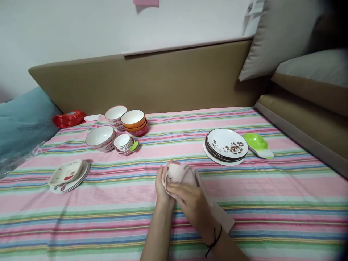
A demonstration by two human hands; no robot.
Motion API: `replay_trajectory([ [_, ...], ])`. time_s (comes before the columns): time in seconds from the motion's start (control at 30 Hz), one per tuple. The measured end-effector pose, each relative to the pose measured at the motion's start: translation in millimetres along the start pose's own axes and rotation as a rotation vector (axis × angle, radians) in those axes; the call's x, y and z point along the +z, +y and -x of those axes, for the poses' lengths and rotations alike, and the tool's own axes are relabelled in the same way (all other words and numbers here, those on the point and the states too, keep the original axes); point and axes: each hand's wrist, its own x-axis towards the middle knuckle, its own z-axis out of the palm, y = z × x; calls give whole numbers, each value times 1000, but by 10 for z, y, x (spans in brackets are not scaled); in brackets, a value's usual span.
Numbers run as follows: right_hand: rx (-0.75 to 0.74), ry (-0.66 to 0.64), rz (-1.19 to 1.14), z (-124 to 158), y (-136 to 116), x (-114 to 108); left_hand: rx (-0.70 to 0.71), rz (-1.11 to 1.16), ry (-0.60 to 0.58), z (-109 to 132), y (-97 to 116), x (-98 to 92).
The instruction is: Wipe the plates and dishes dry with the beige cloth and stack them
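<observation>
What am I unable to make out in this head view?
Held item: head view, mostly hidden by the cloth and right hand.
Lower plates: head view, faces hidden by the top plate.
Pink sheet: head view, cut off by the top edge.
Blue cushion: head view, cut by the left edge.

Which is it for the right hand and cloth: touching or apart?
Touching: the head view shows the right hand pressed onto the pale pink cloth, no gap between.

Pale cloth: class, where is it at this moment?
In the head view, the pale cloth is just below the middle, bunched between the left hand and right hand, with the dark-rimmed plates beyond it to the right.
</observation>
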Motion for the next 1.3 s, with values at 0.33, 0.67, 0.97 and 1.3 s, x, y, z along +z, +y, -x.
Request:
replay_trajectory([
  [0.33, 32, -384, 67, -57, -203, -129, 342, -170, -264, 27, 142, -129],
  [0.67, -46, -440, 136, -37, -231, -110, 322, -106, -306, 157, 179, -178],
  [0.97, -52, -444, 263, -170, -330, -49, 230, -22, -343, 193, 266, -246],
  [1.3, 112, -368, 324, -247, -659, 57, 86, 37, -239, 137, 429, -256],
])
